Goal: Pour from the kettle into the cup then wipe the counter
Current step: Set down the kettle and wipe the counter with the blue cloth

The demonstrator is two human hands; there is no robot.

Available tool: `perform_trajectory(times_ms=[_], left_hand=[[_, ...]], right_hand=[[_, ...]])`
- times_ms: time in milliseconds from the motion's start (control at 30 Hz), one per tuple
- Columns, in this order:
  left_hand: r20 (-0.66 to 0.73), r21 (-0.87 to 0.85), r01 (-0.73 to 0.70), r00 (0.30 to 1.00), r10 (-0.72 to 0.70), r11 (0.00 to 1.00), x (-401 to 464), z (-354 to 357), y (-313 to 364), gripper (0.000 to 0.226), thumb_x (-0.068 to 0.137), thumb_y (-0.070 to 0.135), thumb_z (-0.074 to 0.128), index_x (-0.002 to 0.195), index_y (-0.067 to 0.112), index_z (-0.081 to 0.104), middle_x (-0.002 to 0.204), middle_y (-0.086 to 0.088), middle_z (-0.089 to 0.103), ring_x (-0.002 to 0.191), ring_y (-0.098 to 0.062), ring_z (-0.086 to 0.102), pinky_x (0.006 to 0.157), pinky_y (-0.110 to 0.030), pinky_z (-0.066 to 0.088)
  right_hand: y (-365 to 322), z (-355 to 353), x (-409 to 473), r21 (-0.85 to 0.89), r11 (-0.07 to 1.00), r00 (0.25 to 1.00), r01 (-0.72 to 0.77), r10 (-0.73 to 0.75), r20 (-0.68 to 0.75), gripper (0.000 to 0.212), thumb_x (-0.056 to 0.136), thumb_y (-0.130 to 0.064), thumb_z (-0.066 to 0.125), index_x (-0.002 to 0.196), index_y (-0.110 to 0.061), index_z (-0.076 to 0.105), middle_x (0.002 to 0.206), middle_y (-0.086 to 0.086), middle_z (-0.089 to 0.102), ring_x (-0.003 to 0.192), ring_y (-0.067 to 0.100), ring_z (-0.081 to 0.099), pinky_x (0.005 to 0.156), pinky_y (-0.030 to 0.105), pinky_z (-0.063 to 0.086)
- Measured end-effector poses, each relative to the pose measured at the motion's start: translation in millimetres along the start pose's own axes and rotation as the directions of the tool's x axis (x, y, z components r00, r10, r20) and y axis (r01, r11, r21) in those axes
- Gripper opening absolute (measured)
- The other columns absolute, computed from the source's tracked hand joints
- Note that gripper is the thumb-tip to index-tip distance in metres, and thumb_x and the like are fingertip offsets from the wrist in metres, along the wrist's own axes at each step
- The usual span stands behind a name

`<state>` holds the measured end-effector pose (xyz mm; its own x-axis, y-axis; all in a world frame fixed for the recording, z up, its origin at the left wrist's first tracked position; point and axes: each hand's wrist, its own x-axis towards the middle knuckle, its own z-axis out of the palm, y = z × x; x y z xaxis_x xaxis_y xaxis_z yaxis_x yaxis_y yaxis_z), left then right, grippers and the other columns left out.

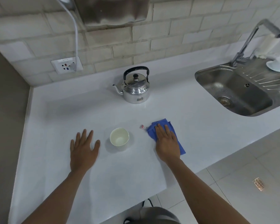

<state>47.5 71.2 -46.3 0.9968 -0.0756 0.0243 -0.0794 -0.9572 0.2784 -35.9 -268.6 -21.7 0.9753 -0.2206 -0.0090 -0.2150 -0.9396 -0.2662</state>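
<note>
Wiping stage, judged; paper cup (119,138) upright between hands, steel kettle (135,87) parked behind.
Right hand (167,141) flat, fingers straight, pressing blue cloth (166,135) onto white counter (103,175); left hand (84,148) splayed, empty. Next: sweep cloth sideways, avoiding cup.

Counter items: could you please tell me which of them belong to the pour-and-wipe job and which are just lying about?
Belong to the job:
kettle, upright, lid on
cup, between the hands
blue cloth, under the flat right hand
counter, with the left hand resting flat on it

Just lying about:
small red-and-white scrap beside the cloth
sink and tap
white dishes on the drainer
wall socket
</note>
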Motion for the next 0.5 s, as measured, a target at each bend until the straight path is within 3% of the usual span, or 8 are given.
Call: perform_trajectory(times_ms=[133, 300, 500], left_hand=[[-0.005, -0.006, -0.012, 1.000, 0.012, 1.000, 0, 0, -1, 0.080, 0.093, 0.071, 0.010, 0.160, 0.030, 0.030, 0.170, 0.002, 0.019, 0.157, -0.021, 0.008, 0.127, -0.043, 0.001], [-0.006, 0.003, -0.006, 1.000, 0.006, 1.000, 0, 1, -2, 0.079, 0.093, 0.069, 0.012, 0.160, 0.030, 0.030, 0.170, 0.002, 0.019, 0.157, -0.021, 0.008, 0.127, -0.044, 0.001], [-0.002, 0.003, -0.018, 1.000, 0.018, 1.000, -1, 2, -2, 0.078, 0.094, 0.067, 0.014, 0.160, 0.028, 0.030, 0.169, 0.000, 0.020, 0.157, -0.023, 0.009, 0.127, -0.044, 0.001]], right_hand=[[12, -5, -5, 0.009, 0.998, 0.998, -0.061, 0.061, -0.008, 0.063, 0.092, -0.013, 0.033, 0.153, -0.019, 0.022, 0.160, -0.004, 0.022, 0.149, 0.023, 0.009, 0.120, 0.038, 0.015], [22, -5, -7, -0.014, 0.999, 1.000, -0.029, 0.029, 0.007, 0.058, 0.095, -0.017, 0.033, 0.152, -0.018, 0.027, 0.158, -0.003, 0.027, 0.148, 0.026, 0.016, 0.119, 0.041, 0.021], [28, -5, -12, -0.057, 0.998, 0.999, 0.037, -0.035, 0.021, 0.062, 0.094, -0.032, 0.015, 0.150, -0.014, 0.033, 0.156, 0.001, 0.032, 0.146, 0.030, 0.023, 0.116, 0.044, 0.026]])
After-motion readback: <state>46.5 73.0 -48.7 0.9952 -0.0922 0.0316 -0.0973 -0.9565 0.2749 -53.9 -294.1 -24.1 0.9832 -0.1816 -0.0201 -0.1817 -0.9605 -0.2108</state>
